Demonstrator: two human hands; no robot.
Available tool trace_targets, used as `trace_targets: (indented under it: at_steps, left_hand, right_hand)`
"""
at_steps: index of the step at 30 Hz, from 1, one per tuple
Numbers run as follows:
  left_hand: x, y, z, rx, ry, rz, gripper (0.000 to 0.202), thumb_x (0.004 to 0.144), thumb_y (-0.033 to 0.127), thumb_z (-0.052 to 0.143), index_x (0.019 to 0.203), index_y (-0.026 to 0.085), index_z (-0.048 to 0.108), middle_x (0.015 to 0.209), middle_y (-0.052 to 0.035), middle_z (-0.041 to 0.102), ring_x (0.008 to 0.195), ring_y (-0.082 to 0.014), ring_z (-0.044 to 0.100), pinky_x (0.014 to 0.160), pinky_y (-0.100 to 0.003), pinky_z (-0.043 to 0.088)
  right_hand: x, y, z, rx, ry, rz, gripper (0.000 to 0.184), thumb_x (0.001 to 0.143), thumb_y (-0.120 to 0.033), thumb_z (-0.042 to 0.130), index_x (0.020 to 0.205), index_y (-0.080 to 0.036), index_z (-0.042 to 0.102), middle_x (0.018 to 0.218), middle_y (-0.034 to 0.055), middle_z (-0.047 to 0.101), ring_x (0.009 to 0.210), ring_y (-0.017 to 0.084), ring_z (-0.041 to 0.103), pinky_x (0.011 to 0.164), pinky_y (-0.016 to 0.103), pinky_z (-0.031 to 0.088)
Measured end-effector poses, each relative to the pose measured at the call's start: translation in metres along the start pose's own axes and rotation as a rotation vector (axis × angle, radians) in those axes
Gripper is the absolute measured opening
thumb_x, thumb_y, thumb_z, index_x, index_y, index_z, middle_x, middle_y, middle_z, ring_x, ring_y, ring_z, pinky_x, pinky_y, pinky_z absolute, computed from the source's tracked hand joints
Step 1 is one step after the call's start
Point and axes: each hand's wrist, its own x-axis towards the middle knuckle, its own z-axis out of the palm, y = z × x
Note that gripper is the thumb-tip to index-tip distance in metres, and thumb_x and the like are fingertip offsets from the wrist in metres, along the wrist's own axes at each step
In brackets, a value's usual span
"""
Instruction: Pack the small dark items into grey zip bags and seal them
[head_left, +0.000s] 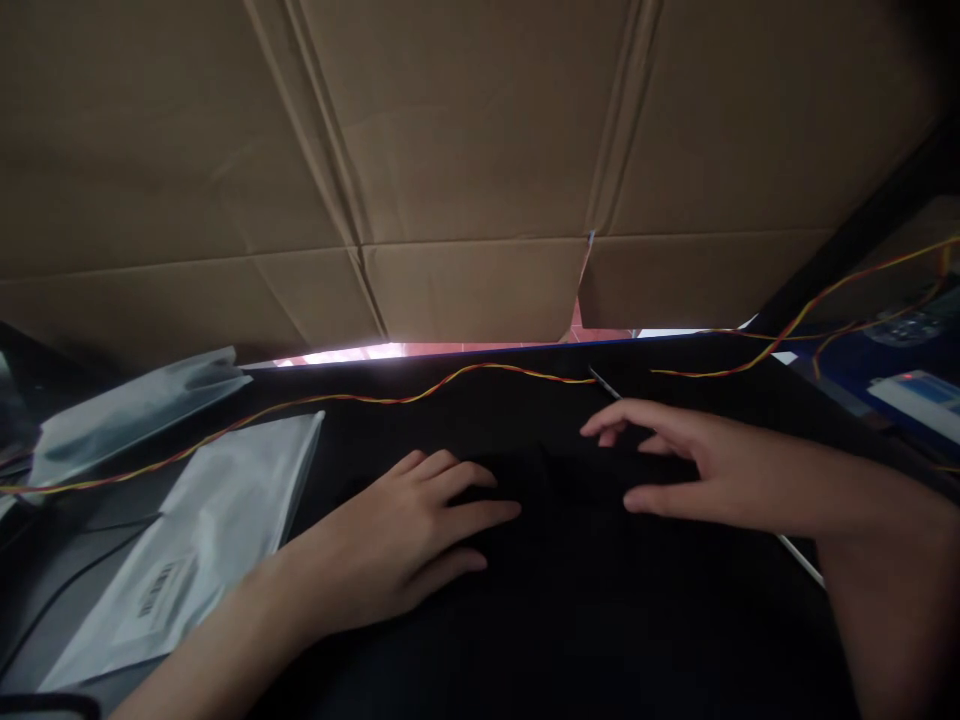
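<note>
My left hand (427,525) rests with spread fingers on a black cloth-like surface (525,620), holding nothing that shows. To its right my right hand (682,460) hovers or lies over the same dark material, thumb apart from the curved fingers and no object visible between them. Just beyond those fingers is the end of a thin, dark, slim object (604,383); I cannot make out its kind. Left of my left forearm lies a whitish plastic bag (225,500) with a barcode label (166,590).
A second plastic bag (142,410) lies at the far left. A twisted red and yellow wire (337,397) crosses the back. Brown cardboard (465,150) forms a wall ahead, with a gap beneath. At right stands a white and blue device (919,400) with a red light.
</note>
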Motion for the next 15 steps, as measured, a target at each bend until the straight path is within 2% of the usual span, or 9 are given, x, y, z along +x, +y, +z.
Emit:
trace_targets:
  at_steps: [2, 3, 5, 7, 9, 11, 13, 15]
  left_hand:
    - [0.002, 0.002, 0.005, 0.038, -0.012, -0.001, 0.042, 0.107, 0.029, 0.062, 0.149, 0.037, 0.063, 0.138, -0.0079, 0.066, 0.115, -0.0301, 0.063, 0.099, -0.047, 0.053]
    - [0.003, 0.002, 0.008, 0.052, -0.011, 0.0, 0.041, 0.107, 0.029, 0.062, 0.148, 0.036, 0.064, 0.136, -0.0082, 0.066, 0.113, -0.0302, 0.063, 0.097, -0.047, 0.053]
    - [0.004, 0.0, 0.011, 0.057, -0.002, 0.007, 0.038, 0.106, 0.03, 0.064, 0.144, 0.034, 0.066, 0.133, -0.0086, 0.066, 0.111, -0.0299, 0.062, 0.095, -0.046, 0.053]
    - [0.004, -0.001, 0.013, 0.055, 0.002, 0.013, 0.028, 0.105, 0.028, 0.065, 0.132, 0.029, 0.071, 0.131, -0.009, 0.066, 0.11, -0.0296, 0.062, 0.096, -0.047, 0.052]
    - [0.004, -0.003, 0.012, 0.046, -0.006, 0.007, 0.017, 0.105, 0.025, 0.064, 0.119, 0.026, 0.074, 0.131, -0.0095, 0.067, 0.111, -0.0297, 0.061, 0.099, -0.049, 0.05]
    - [0.002, -0.005, 0.007, 0.001, -0.01, -0.008, 0.01, 0.103, 0.025, 0.067, 0.109, 0.024, 0.074, 0.134, -0.009, 0.066, 0.113, -0.0293, 0.061, 0.1, -0.048, 0.049]
    - [-0.001, -0.006, -0.001, -0.082, 0.008, -0.026, 0.005, 0.1, 0.023, 0.068, 0.103, 0.024, 0.071, 0.133, -0.0075, 0.065, 0.112, -0.027, 0.062, 0.098, -0.045, 0.05]
    - [-0.006, -0.007, -0.01, -0.158, 0.086, -0.047, 0.005, 0.099, 0.02, 0.063, 0.1, 0.023, 0.067, 0.123, -0.0063, 0.066, 0.105, -0.0235, 0.063, 0.093, -0.04, 0.051]
  right_hand:
    - [0.007, -0.01, 0.01, 0.157, 0.102, -0.058, 0.056, 0.09, -0.054, 0.082, 0.14, -0.034, 0.065, 0.15, 0.0074, 0.063, 0.138, 0.034, 0.062, 0.113, 0.049, 0.053]
    - [0.011, -0.015, 0.017, 0.233, 0.123, -0.059, 0.054, 0.093, -0.056, 0.079, 0.14, -0.032, 0.064, 0.144, 0.0089, 0.067, 0.128, 0.032, 0.068, 0.107, 0.048, 0.057]
    - [0.017, -0.025, 0.03, 0.37, 0.062, -0.024, 0.053, 0.1, -0.06, 0.069, 0.142, -0.029, 0.062, 0.126, 0.0096, 0.074, 0.099, 0.026, 0.078, 0.09, 0.046, 0.065]
    - [0.023, -0.03, 0.042, 0.473, -0.063, 0.005, 0.051, 0.106, -0.058, 0.06, 0.146, -0.026, 0.058, 0.115, 0.0088, 0.076, 0.081, 0.021, 0.078, 0.084, 0.045, 0.067]
    - [0.026, -0.029, 0.048, 0.545, -0.124, -0.019, 0.047, 0.109, -0.05, 0.058, 0.149, -0.024, 0.055, 0.117, 0.0096, 0.077, 0.087, 0.02, 0.08, 0.09, 0.046, 0.067]
    - [0.029, -0.025, 0.05, 0.601, -0.105, -0.084, 0.043, 0.109, -0.042, 0.06, 0.147, -0.024, 0.055, 0.126, 0.0111, 0.074, 0.106, 0.023, 0.079, 0.094, 0.045, 0.067]
    - [0.031, -0.021, 0.05, 0.63, -0.048, -0.16, 0.037, 0.104, -0.036, 0.067, 0.139, -0.024, 0.061, 0.13, 0.0104, 0.07, 0.118, 0.025, 0.074, 0.091, 0.042, 0.067]
    - [0.033, -0.019, 0.051, 0.569, 0.009, -0.226, 0.028, 0.098, -0.031, 0.076, 0.124, -0.024, 0.067, 0.127, 0.0075, 0.069, 0.117, 0.023, 0.072, 0.093, 0.039, 0.065]
